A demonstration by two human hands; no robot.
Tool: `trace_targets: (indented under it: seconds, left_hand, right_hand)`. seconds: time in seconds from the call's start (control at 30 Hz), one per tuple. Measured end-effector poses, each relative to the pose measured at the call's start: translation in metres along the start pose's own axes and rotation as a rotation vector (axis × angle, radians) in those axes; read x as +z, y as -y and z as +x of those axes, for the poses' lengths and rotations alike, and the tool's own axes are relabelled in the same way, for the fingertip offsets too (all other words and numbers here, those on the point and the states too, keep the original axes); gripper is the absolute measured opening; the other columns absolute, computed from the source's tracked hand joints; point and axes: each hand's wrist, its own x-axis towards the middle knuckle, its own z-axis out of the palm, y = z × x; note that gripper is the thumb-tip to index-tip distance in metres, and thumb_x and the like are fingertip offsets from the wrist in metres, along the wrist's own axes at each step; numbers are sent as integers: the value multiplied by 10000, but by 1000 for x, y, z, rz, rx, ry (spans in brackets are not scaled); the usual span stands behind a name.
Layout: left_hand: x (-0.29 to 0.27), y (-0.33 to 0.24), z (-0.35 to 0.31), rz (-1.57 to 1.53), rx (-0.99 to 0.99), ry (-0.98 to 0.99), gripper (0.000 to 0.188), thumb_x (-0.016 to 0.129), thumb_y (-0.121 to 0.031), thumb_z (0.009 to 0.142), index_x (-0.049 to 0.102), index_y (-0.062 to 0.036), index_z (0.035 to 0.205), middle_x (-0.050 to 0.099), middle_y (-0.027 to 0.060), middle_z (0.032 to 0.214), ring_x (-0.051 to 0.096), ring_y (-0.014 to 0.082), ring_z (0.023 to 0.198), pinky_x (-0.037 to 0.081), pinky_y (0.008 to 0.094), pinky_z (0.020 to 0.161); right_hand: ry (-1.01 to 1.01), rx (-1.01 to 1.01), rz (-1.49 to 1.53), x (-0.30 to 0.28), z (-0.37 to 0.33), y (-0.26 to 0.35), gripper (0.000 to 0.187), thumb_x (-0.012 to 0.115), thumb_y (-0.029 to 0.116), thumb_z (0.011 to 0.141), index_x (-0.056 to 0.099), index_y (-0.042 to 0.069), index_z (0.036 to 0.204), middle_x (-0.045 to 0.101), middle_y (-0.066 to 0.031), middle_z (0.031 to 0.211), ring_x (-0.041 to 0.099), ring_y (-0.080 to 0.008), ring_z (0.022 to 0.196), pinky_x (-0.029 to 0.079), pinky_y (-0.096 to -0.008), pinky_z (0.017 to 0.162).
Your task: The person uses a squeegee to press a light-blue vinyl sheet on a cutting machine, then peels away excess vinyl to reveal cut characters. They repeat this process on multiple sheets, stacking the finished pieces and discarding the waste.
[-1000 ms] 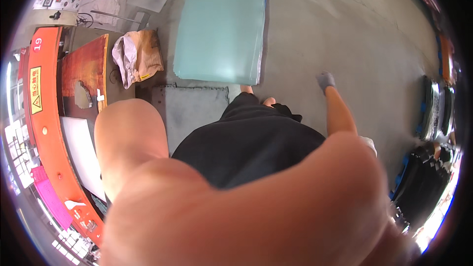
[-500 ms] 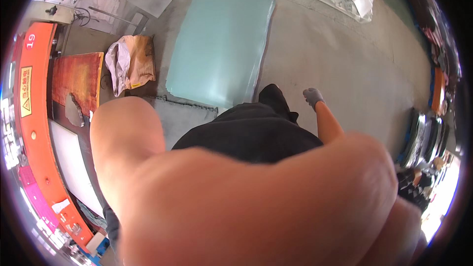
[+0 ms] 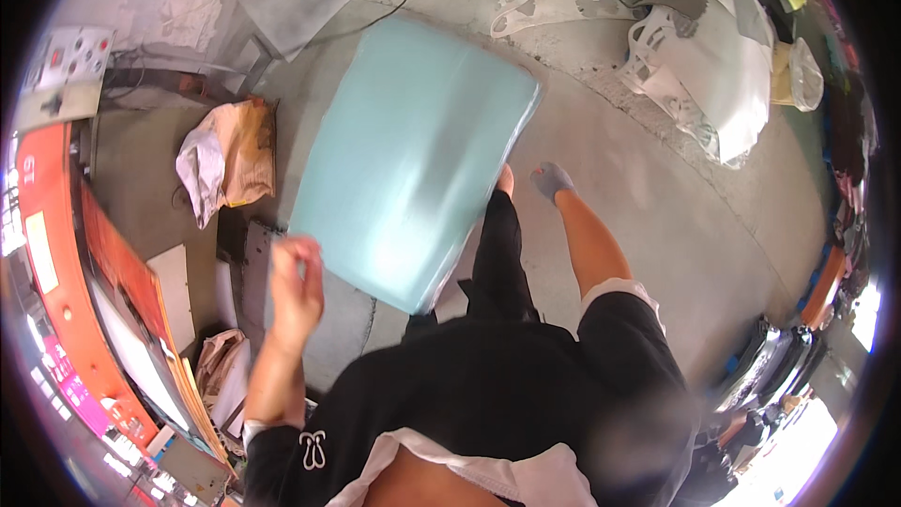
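left hand [image 3: 296,284]: raised at the person's left side, forearm coming up from the lower edge; fingers [image 3: 302,249] loosely curled, narrow, holding nothing that shows; slightly blurred.
right hand: not in view, so its fingers cannot be told.
panel [image 3: 413,164]: large pale turquoise sheet-metal panel, looks like a car body part, lying flat on the concrete floor [image 3: 657,216]; rounded corners, glossy patch near the middle.
panel place: middle of the floor, ahead of the person, its near corner just beside the left foot and the dark trouser leg [image 3: 497,253].
panel long axis: runs from near-left to far-right, away from the person, tilted a bit to the right.
key relation: panel lies just right of and ahead of the left hand; the near left edge is close to the fingers, apart, not touching. Left hand is the nearer one.
feet: one in a grey sock [image 3: 552,178] just past the panel's right edge, bare leg below it.
left side: crumpled brown and white bags [image 3: 230,164] on the floor near the panel's left edge; orange machine [image 3: 56,300] along the far left.
far right: white car body parts [image 3: 713,66] piled well apart from the panel.
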Motion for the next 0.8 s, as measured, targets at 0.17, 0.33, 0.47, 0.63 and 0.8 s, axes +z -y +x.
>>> trace_targets:
  seconds: [0.17, 0.33, 0.47, 0.63, 0.8]
  left_hand:
    - [77, 48, -53, 221, -700, 512, 114, 546, -54, 845, 516, -38, 954, 599, 159, 783, 617, 282, 718, 475, 363, 626]
    - [117, 70, -88, 33, -1010, 625, 196, 567, -186, 870, 518, -20, 962, 605, 166, 798, 617, 279, 712, 483, 384, 655]
    - [134, 99, -108, -97, -1163, 496, 191, 586, -161, 862, 510, -2, 935, 599, 122, 798, 604, 208, 691, 495, 334, 650]
    - [155, 115, -158, -245, -1489, 420, 165, 591, -118, 861, 503, 11, 915, 595, 100, 807, 614, 167, 690, 503, 285, 639]
    - [168, 115, -188, -208, -1644, 474, 222, 594, -193, 870, 535, 5, 951, 632, 99, 815, 634, 168, 712, 506, 292, 656]
  right_hand:
    - [21, 20, -21, -53, 161, 21, 420, 601, 360, 762, 616, 82, 1076, 646, -201, 995, 605, -366, 978, 470, -431, 850]
    - [131, 113, -249, -54, 254, 27, 549, 623, 356, 755, 532, 117, 1241, 555, -148, 1250, 536, -313, 1153, 447, -415, 948]
    - [152, 123, -273, -31, 301, 22, 704, 672, 401, 727, 450, 108, 1327, 455, -151, 1356, 477, -306, 1218, 425, -411, 974]
    - [161, 90, -278, -5, 338, 18, 760, 667, 493, 730, 436, 123, 1352, 429, -120, 1383, 433, -295, 1260, 386, -414, 1020]
    - [148, 50, -413, -3, 362, 17, 727, 652, 569, 712, 537, 101, 1256, 437, -168, 1362, 473, -312, 1217, 407, -446, 987]
